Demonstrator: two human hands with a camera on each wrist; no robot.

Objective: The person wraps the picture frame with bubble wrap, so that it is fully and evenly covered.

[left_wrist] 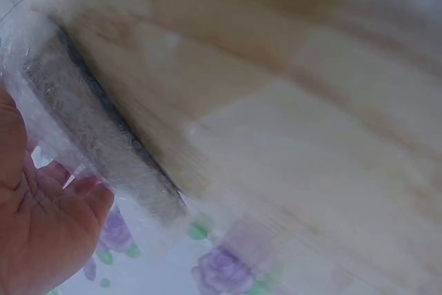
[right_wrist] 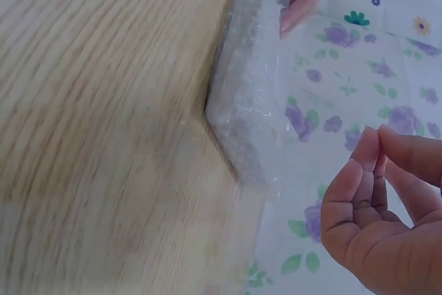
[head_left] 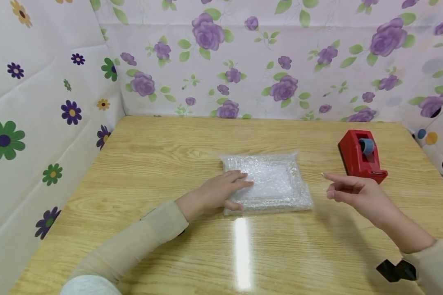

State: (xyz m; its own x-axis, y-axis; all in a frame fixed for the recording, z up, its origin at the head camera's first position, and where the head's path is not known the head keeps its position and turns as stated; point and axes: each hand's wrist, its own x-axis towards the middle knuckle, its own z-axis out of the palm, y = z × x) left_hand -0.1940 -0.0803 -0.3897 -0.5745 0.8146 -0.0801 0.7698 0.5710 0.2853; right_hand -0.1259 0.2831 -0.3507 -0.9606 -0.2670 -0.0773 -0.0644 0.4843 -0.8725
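Observation:
A flat package in clear bubble wrap (head_left: 271, 180) lies on the wooden table. Spread over its left side, my left hand (head_left: 225, 190) rests on the wrap with relaxed fingers. In the left wrist view the package's edge (left_wrist: 103, 115) runs beside that hand. Right of the package, my right hand (head_left: 365, 198) is raised above the table, index finger extended and thumb below it. A tiny glint shows at the index fingertip; I cannot tell what it is. The right wrist view has the right hand's fingertips (right_wrist: 351, 174) close together, apart from the package.
A red tape dispenser (head_left: 358, 157) with a blue-looking roll stands beyond the right hand. Flower-patterned sheets (head_left: 243, 61) rise along the table's back and sides. Glare (head_left: 242, 254) lies on the tabletop (head_left: 162, 143) in front of the package.

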